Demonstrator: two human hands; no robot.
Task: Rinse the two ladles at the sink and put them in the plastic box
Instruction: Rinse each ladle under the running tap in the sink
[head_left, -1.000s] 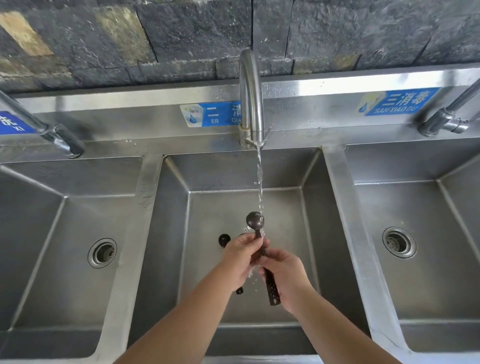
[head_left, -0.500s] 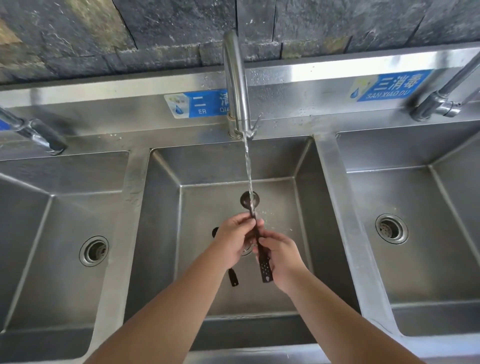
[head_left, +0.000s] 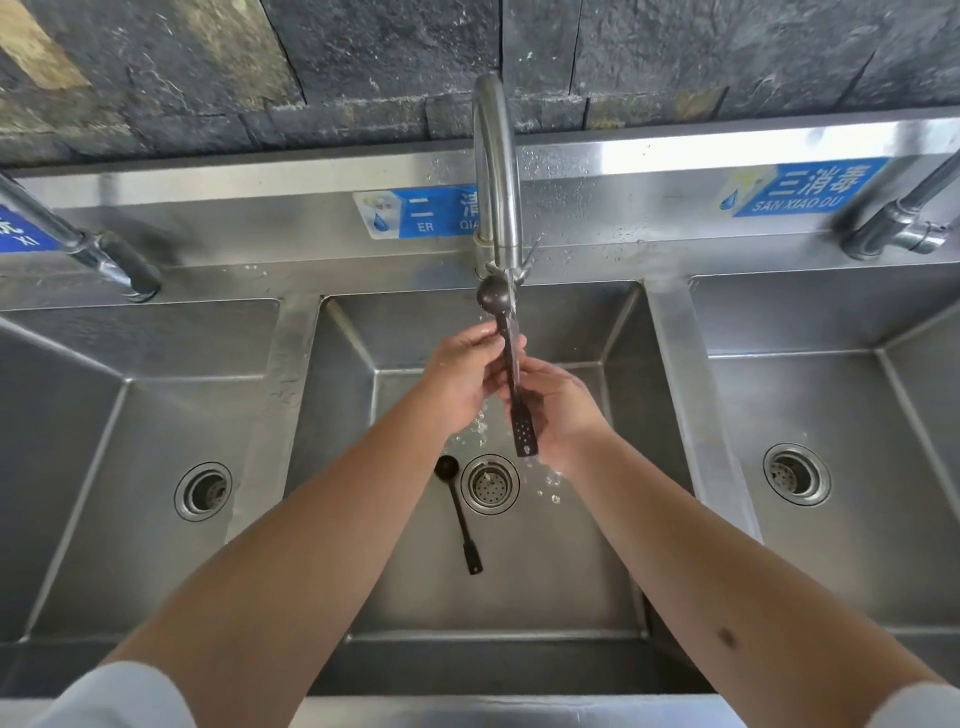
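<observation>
A dark brown ladle (head_left: 511, 364) stands nearly upright over the middle sink basin (head_left: 613, 395), its small round bowl just under the spout of the curved steel faucet (head_left: 494, 171). My left hand (head_left: 467, 374) wraps the upper handle and my right hand (head_left: 558, 410) grips the lower handle. Water drips and splashes below the hands. A second dark ladle (head_left: 458, 512) lies flat on the basin floor, bowl beside the round drain (head_left: 489, 484). No plastic box is in view.
Two more steel basins flank the middle one, each with a drain: left drain (head_left: 203, 491), right drain (head_left: 796, 474). A side tap (head_left: 98, 254) sits at left, another tap (head_left: 904, 228) at right. Blue labels are stuck on the steel backsplash below a dark stone wall.
Both hands have lifted the ladle upward, so its bowl now sits right under the spout. The second ladle on the basin floor is now fully uncovered.
</observation>
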